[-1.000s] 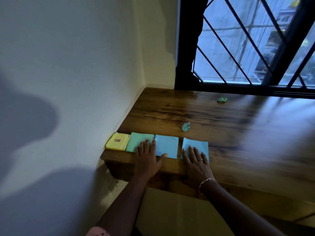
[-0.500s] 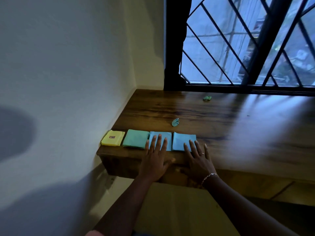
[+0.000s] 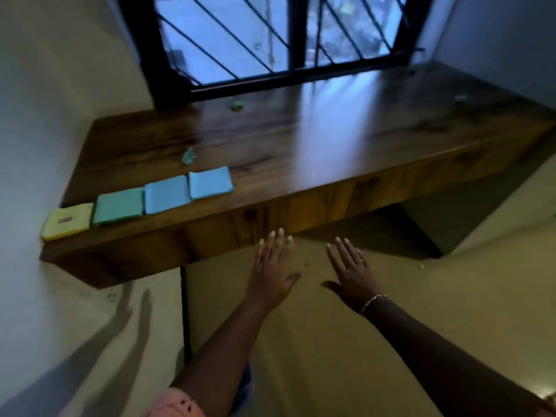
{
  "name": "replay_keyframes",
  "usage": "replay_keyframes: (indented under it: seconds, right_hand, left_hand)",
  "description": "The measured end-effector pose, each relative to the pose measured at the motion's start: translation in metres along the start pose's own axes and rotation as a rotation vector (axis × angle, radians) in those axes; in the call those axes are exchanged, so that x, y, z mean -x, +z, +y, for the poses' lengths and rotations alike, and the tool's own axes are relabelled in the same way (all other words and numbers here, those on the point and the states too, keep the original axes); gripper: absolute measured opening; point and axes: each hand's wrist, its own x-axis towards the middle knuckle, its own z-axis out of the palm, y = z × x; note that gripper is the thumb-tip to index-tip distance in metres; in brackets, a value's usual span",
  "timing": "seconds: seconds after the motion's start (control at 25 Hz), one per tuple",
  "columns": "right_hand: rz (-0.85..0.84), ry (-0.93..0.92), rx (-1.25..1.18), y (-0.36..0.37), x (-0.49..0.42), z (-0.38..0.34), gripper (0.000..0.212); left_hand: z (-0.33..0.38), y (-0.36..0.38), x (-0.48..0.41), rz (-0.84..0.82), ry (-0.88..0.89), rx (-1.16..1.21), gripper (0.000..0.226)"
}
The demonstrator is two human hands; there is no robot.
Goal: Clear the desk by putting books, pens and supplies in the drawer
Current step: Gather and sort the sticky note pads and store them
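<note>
Left hand (image 3: 272, 266) and right hand (image 3: 350, 269) are spread flat, nothing held, just before the desk (image 3: 331, 139) front. Paper pads (image 3: 118, 206) are lined along its left front edge, untouched; could be knocked off if a drawer is jerked open.

Yellow pad (image 3: 67, 221), green pad (image 3: 118, 206), two blue pads (image 3: 167, 193) on a dark brown wood-grain desk (image 3: 316, 152).

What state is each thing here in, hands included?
Left hand, open, fingers straight, empty.
Right hand, open, fingers straight, empty.
Yellow pad, flat, at the left end.
Green pad, flat, beside it.
Inner blue pad, flat, untouched.
Outer blue pad, flat, untouched.
Teal scrap, crumpled, loose behind the pads.
Desk, no drawer pulled out.
</note>
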Motion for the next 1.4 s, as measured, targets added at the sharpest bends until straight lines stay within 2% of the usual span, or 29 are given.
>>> replay_keyframes:
  seconds: [0.12,0.28,0.44,0.56,0.72,0.88,1.0,1.2,1.4]
  right_hand:
    - [-0.067,0.094,-0.048,0.024,0.063,0.058,0.076]
    - [-0.105,0.323,-0.167,0.061,0.180,0.142,0.070]
    - [-0.156,0.598,-0.282,0.101,0.327,0.222,0.068]
    - [-0.203,0.783,-0.350,0.129,0.453,0.271,0.065]
    - [-0.226,1.174,-0.510,0.172,0.628,0.310,0.057]
    - [-0.298,1.485,-0.646,0.201,0.745,0.315,0.045]
    - [-0.336,1.601,-0.755,0.225,0.784,0.315,0.043]
    - [-0.341,1.705,-0.929,0.249,0.801,0.335,0.044]
    - [-0.328,1.798,-1.088,0.317,0.800,0.382,0.043]
  left_hand:
    - [0.053,0.025,0.002,-0.138,0.157,-0.057,0.069]
    - [0.158,0.064,0.011,-0.317,0.372,-0.110,0.069]
    - [0.303,0.106,0.039,-0.413,0.589,-0.179,0.069]
    - [0.423,0.131,0.086,-0.438,0.808,-0.119,0.064]
    - [0.569,0.164,0.151,-0.528,1.058,-0.174,0.061]
    - [0.666,0.182,0.188,-0.562,1.239,-0.256,0.055]
    - [0.721,0.195,0.195,-0.605,1.343,-0.378,0.051]
    - [0.800,0.223,0.186,-0.703,1.358,-0.519,0.047]
    - [0.866,0.311,0.174,-0.812,1.327,-0.597,0.046]
